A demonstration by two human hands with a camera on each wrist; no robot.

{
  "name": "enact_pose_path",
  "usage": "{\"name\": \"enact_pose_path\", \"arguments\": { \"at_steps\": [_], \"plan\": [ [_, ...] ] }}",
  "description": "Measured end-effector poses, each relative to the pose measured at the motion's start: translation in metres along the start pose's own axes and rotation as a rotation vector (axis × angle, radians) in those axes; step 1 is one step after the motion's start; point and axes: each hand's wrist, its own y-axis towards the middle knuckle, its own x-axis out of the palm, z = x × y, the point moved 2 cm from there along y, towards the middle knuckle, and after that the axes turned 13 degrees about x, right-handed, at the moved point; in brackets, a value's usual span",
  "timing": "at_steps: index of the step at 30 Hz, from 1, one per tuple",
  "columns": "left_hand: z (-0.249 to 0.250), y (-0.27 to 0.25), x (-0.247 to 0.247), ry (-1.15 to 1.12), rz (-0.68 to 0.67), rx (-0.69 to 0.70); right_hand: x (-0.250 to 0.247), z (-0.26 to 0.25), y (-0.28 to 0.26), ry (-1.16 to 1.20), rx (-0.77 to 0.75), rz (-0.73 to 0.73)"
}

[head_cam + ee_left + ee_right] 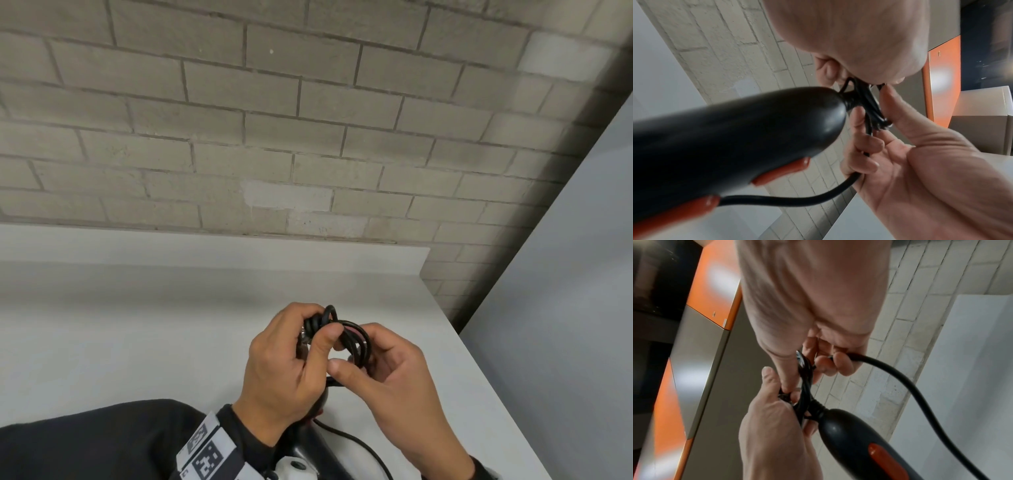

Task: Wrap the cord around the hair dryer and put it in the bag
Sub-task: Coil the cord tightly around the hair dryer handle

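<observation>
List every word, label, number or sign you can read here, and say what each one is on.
No readable words or numbers in any view.
The wrist band carries black-and-white square code markers, not text.
The hair dryer shows only plain orange switches, no visible brand or label.

Left arm: black long sleeve, with a white wrist band printed with black square codes. Right arm: dark cuff only. Both hands bare.
</observation>
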Motion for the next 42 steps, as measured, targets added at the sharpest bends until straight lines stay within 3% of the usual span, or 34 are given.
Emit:
{"name": "enact_pose_path", "arguments": {
  "at_steps": [9,14,17,19,22,24,28,31,39,42],
  "plan": [
    [0.002,-0.001,0.002,-0.018,-0.038,-0.125,-0.004,-0.006,0.001,-0.186,-0.031,-0.035],
    [0.005,0.004,0.003,0.032,-0.082,-0.200,-0.004,-0.004,0.003,-0.289,-0.088,0.038],
    [0.005,0.004,0.002,0.077,-0.075,-0.211,0.001,0.003,0.003,-0.338,-0.198,0.197],
    [0.006,0.005,0.003,0.108,-0.069,-0.226,0.006,0.006,-0.001,-0.365,-0.399,0.407],
    [0.009,0.005,0.005,0.137,-0.057,-0.243,0.016,0.016,-0.007,-0.601,-0.687,0.670],
    [0.010,0.006,0.006,0.170,-0.049,-0.243,0.022,0.022,-0.008,-0.720,-0.704,0.746],
    [0.007,0.008,0.005,0.190,0.011,-0.226,0.025,0.016,-0.003,-0.819,-0.602,0.703],
    [0.008,0.008,0.005,0.185,0.045,-0.157,0.026,0.012,-0.002,-0.742,-0.459,0.589],
    [-0.005,0.009,0.001,0.182,0.095,0.012,0.007,-0.022,-0.004,-0.020,0.258,-0.003],
    [-0.005,0.008,0.003,0.150,0.085,0.059,-0.006,-0.030,-0.002,0.310,0.433,-0.225]
  ]
}}
